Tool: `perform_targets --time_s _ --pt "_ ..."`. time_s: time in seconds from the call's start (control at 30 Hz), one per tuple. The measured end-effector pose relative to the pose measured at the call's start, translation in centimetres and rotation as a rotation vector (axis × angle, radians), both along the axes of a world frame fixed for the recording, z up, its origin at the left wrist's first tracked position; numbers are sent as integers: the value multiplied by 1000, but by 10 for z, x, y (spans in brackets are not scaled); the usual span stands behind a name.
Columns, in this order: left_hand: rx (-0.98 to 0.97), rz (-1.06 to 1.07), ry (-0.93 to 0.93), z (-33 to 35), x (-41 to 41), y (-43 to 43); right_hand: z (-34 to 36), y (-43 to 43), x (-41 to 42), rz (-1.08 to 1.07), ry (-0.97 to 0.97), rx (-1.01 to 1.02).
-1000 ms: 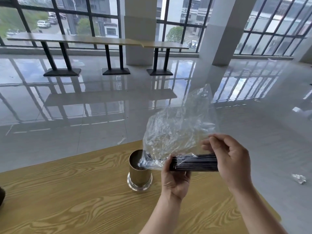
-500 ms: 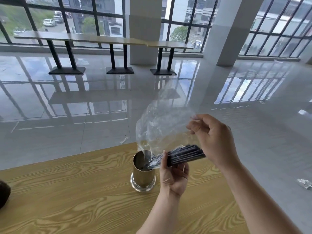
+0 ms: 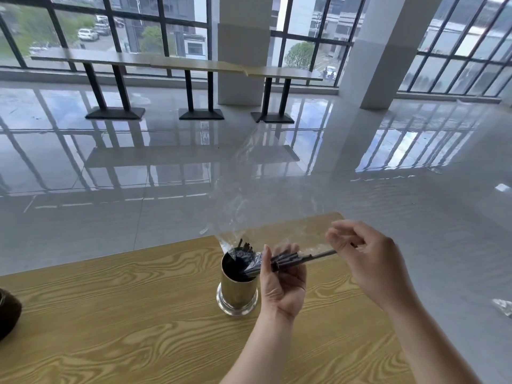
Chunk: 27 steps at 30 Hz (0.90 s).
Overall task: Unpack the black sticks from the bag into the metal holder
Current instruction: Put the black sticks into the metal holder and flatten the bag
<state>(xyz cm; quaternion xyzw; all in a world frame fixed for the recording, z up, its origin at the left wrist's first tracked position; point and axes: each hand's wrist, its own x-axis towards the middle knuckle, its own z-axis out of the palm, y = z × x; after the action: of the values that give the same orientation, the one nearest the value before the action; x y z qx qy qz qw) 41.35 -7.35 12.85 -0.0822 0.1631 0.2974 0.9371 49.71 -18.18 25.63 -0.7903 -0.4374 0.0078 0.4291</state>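
Observation:
A brass-coloured metal holder stands upright on the wooden table. Several black sticks lie bundled and tilted, their lower ends pointing into the holder's mouth. My left hand grips the bundle through the clear plastic bag, just right of the holder's rim. My right hand pinches the upper end of the sticks together with the bag's edge. The bag billows up and away behind the holder. A few stick tips poke above the rim.
A dark round object sits at the table's left edge. The table's far edge runs just behind the holder, with glossy floor beyond. A crumpled bit of plastic lies on the floor at right. Long counters stand by the windows.
The stick bundle has tipped from level to slanting down into the holder, and its lower ends have slid in. My right hand has drawn back to the right along the sticks.

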Motion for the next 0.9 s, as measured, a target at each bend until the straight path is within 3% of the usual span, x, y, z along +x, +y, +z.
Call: perform_targets --time_s 0.27,0.53,0.9 --pt "-37 -4 -5 1 -7 2 8 24 -4 11 -71 76" --pt "-41 22 96 1 -10 6 -4 25 -14 133 336 274" --pt "-40 18 71 3 -18 10 32 47 -13 160 207 267"
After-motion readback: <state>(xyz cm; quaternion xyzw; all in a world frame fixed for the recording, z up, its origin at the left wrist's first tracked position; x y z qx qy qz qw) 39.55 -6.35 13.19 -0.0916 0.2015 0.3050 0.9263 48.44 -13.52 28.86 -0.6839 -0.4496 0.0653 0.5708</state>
